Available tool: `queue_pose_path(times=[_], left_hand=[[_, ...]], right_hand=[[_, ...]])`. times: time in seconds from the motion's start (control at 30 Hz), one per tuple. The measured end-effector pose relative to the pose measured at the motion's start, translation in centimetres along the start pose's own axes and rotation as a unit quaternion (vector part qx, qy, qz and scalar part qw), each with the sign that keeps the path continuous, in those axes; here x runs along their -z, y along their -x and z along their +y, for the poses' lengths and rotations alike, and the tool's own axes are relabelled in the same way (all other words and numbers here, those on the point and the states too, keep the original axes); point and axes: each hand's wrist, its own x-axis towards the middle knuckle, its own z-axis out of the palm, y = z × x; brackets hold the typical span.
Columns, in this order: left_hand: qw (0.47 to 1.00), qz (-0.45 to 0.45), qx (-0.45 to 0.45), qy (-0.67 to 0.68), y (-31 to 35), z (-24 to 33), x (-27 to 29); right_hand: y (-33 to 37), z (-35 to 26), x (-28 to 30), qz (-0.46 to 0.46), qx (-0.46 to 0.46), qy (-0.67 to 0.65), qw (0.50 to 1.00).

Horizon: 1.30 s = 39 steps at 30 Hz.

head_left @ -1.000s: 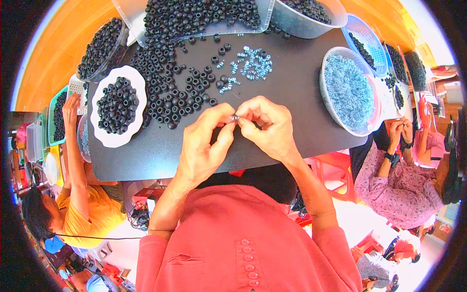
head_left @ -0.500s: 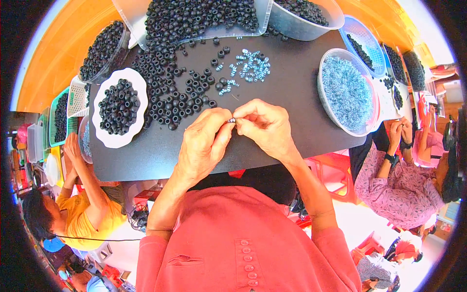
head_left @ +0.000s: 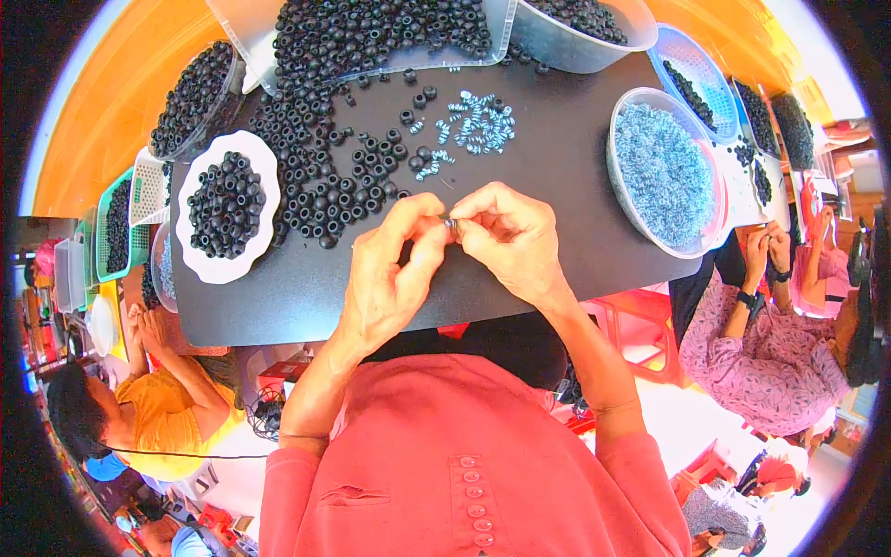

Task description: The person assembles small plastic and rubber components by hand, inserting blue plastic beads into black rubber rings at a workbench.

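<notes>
Just above the table's near side, my left hand (head_left: 394, 265) and my right hand (head_left: 510, 243) meet fingertip to fingertip. Both are closed in a pinch. Between them shows a tiny silvery coiled spring (head_left: 452, 224), with something dark beside it that looks like a black bead, mostly hidden by the fingers. Beyond my hands lies a small pile of loose springs (head_left: 484, 125). Loose black round beads with holes (head_left: 339, 200) spread over the dark table (head_left: 566, 167) to the left of the pile.
A scalloped white plate of black beads (head_left: 193, 246) stands left; a tub of springs (head_left: 691, 246) stands right. Along the back are a tipped clear bin (head_left: 371, 74) of beads and another tub (head_left: 566, 51). Co-workers sit left (head_left: 176, 408) and right (head_left: 761, 362).
My fingertips have shifted slightly, and the shiny piece between them sits a little higher and further right. The co-worker's hands on the left have lowered.
</notes>
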Motion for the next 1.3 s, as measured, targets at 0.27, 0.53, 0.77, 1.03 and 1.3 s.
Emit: queue_pose_path(times=[0.27, 0.53, 0.77, 1.03, 1.3], left_hand=[[0.983, 0.014, -0.139, -0.121, -0.1, -0.7, 0.0], [1.000, -0.029, 0.005, -0.005, 0.0, -0.6, 0.3], [0.998, -0.001, 0.040, 0.048, 0.2, -0.1, 0.0], [0.995, 0.004, -0.074, -0.070, 0.1, -0.7, 0.5], [0.986, 0.019, -0.123, -0.115, 0.1, -0.5, 0.4]], right_hand=[[0.0, 0.1, 0.3, -0.006, -0.010, 0.028, 1.000], [0.0, -0.2, 0.2, -0.008, -0.007, 0.015, 1.000], [-0.1, 0.2, 0.3, -0.016, -0.033, -0.009, 0.999], [-0.1, 0.2, 0.3, -0.018, -0.039, 0.031, 0.999], [0.0, 0.2, 0.2, -0.022, -0.022, 0.027, 0.999]])
